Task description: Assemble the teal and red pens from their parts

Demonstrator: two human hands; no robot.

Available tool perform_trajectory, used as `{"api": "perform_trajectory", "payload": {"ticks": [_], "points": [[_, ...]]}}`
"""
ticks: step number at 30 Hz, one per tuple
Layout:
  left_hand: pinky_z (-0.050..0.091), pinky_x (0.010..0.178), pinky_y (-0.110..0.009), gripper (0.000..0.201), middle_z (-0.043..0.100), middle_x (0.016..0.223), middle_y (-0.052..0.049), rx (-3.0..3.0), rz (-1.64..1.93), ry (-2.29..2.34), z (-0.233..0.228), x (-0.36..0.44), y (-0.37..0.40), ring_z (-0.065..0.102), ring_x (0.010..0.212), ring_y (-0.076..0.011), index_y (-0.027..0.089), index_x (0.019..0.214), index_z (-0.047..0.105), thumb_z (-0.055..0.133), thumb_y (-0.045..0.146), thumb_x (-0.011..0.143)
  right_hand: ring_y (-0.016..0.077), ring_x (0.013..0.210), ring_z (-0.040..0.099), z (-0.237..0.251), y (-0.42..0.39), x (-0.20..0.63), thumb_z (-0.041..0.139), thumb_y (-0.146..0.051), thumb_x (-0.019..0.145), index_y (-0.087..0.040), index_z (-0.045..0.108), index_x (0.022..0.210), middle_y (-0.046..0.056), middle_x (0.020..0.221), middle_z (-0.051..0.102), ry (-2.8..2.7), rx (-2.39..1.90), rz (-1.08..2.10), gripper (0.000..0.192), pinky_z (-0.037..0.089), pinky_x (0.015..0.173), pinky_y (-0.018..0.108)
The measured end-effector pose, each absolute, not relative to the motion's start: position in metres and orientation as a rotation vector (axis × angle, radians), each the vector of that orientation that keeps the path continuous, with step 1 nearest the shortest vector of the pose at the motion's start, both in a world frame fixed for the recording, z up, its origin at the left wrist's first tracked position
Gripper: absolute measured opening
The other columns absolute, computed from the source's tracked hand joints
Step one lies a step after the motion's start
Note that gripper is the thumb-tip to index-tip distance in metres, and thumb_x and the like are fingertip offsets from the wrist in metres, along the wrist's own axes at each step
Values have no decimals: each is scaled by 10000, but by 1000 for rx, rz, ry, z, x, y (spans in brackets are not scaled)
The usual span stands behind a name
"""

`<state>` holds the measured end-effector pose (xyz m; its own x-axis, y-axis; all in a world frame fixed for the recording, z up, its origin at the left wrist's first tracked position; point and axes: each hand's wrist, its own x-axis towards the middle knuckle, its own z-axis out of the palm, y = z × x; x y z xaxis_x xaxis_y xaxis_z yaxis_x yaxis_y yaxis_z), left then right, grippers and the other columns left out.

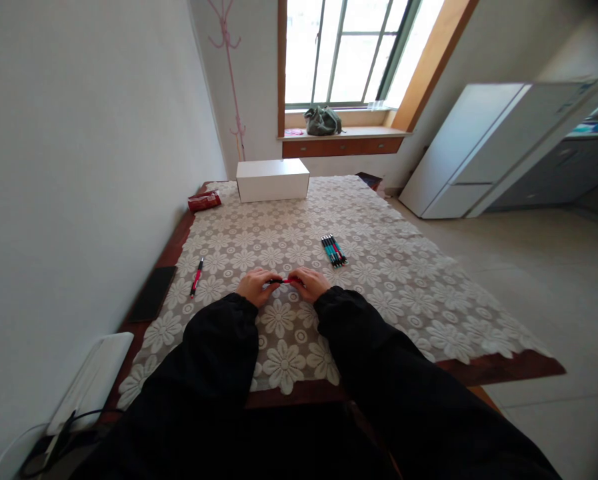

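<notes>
Above the near middle of the lace tablecloth [379,280], the left hand [257,287] and the right hand [307,283] meet around a red pen [285,281]. The pen lies level between them, its dark end pinched under the left fingertips, its red end closed in the right fingers; only a short stretch shows in the gap between the hands. Both hands are closed on the pen, knuckles up, wrists resting on the cloth. A second red pen [196,277] lies well apart to the left, near a dark flat case [153,293]. A bunch of teal pens [333,251] lies near, right of the hands. A white box [273,179] stands at the far edge.
</notes>
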<state>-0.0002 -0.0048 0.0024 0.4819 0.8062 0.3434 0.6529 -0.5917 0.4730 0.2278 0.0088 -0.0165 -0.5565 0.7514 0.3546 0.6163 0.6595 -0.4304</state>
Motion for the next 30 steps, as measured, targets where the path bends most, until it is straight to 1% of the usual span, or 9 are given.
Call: {"api": "perform_trajectory", "payload": {"ticks": [6,8,11,14,17,20,24,27,30], "points": [[497,882,-337,162,733,958,-19,2418,789,1264,3,1,-5,652,911,-185,258,1002,711,630,285,864,174,891,630,-13,4,226,507,-277,959,-227,636,1037,48,994,689,-2388,-1184,347,158,449,789,276],[500,867,-332,166,733,959,-20,2409,795,1289,4,2,-6,651,900,-186,257,1001,713,623,287,865,173,860,634,-12,4,225,535,-297,948,-231,619,1085,41,976,689,-2387,-1202,358,174,446,754,270],[502,843,-327,186,731,929,-22,2407,781,1336,3,2,-6,649,859,-184,256,1012,717,612,310,868,167,822,632,-13,4,225,604,-294,904,-228,586,1142,26,933,683,-2383,-1206,374,248,438,723,259],[501,840,-326,202,731,918,-24,2418,755,1355,1,2,-5,645,856,-186,259,1021,718,598,339,879,163,814,625,-14,5,226,604,-263,900,-222,605,1083,27,917,680,-2372,-1213,362,187,433,722,255],[498,860,-330,196,734,963,-20,2425,757,1318,1,1,-5,646,892,-189,261,1025,713,595,330,885,169,853,624,-14,6,226,572,-279,926,-216,630,1028,44,947,682,-2378,-1184,326,134,436,748,260],[498,878,-336,182,734,1000,-18,2423,775,1251,1,0,-4,650,912,-187,255,1025,706,608,300,878,171,889,623,-13,6,226,522,-287,956,-219,647,1006,47,975,682,-2396,-1139,305,151,441,778,266],[501,892,-349,176,730,1011,-21,2408,780,1239,3,0,-4,653,931,-190,255,1022,701,615,283,871,168,885,625,-12,5,226,498,-295,970,-229,659,999,42,981,683,-2390,-1153,306,176,446,776,266],[505,892,-347,199,728,1012,-27,2389,783,1270,4,1,-6,655,940,-193,250,1047,693,608,293,872,167,886,625,-12,5,226,502,-298,971,-232,662,1006,40,979,684,-2373,-1156,310,176,449,785,266],[504,896,-349,252,725,1038,-36,2389,785,1284,4,1,-6,649,977,-205,244,1093,676,613,345,871,169,898,624,-13,5,226,493,-295,976,-227,660,1013,45,982,684,-2358,-1138,310,184,452,796,268]]}}
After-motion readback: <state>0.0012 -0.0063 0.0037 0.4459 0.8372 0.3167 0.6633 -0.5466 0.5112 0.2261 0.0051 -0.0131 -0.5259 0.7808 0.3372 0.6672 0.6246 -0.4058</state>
